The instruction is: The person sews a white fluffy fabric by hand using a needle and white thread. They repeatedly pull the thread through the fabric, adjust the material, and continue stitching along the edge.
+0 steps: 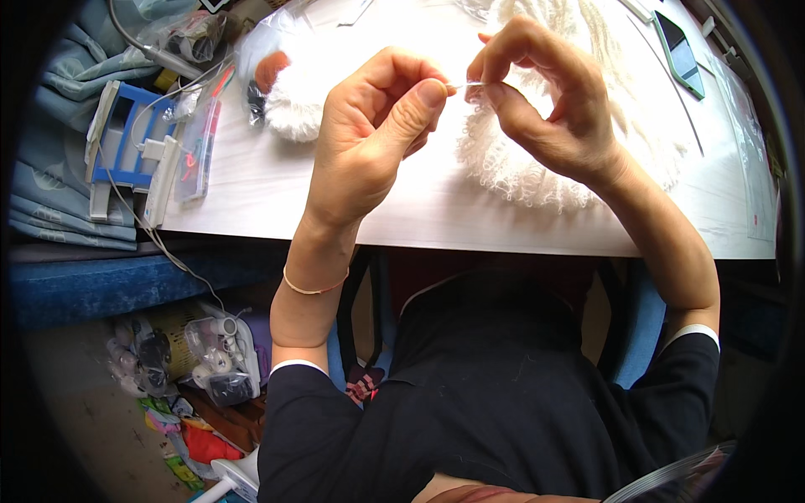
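Note:
Above the pale table, my left hand [383, 126] pinches one end of a short white strand [466, 84] between thumb and index finger. My right hand [547, 104] pinches the strand's other end, a small gap away. Whether it is thread, yarn or something stiffer I cannot tell. Beneath and beyond my right hand lies a cream, loopy, fleecy textile [534, 182], partly covered by that hand and forearm. Strong light washes out the tabletop behind my hands.
White fluffy material [294, 110] lies by a clear bag at the left. Near it are a clear plastic case [200, 151], a blue-and-white plastic rack [135, 135] and a white power strip [162, 182] with cables. A phone [679, 55] rests at the right. The table's front edge [503, 250] runs before my body.

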### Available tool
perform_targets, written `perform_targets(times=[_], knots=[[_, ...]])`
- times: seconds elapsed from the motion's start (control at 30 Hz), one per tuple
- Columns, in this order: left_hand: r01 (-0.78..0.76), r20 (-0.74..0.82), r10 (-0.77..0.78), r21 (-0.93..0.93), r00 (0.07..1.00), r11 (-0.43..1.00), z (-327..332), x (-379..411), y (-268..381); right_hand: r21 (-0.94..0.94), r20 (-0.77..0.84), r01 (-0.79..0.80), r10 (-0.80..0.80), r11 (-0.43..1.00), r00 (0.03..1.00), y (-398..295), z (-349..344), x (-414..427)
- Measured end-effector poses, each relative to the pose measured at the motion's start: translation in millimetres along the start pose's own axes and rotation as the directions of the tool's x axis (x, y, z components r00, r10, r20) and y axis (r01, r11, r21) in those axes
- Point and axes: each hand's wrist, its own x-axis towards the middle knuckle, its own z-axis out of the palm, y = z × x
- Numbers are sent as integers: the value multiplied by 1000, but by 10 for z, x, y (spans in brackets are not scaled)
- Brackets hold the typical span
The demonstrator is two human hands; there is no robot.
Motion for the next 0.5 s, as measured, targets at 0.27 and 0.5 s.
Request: perform_targets(times=[0.27, 0.5], knots=[[-1, -71, 8, 98, 997, 995, 40, 6, -150, -290, 120, 0, 36, 957, 992, 23, 73, -40], [-142, -90, 197, 422, 976, 896, 206, -31, -264, -448, 329, 43, 120, 893, 937, 105, 59, -80]])
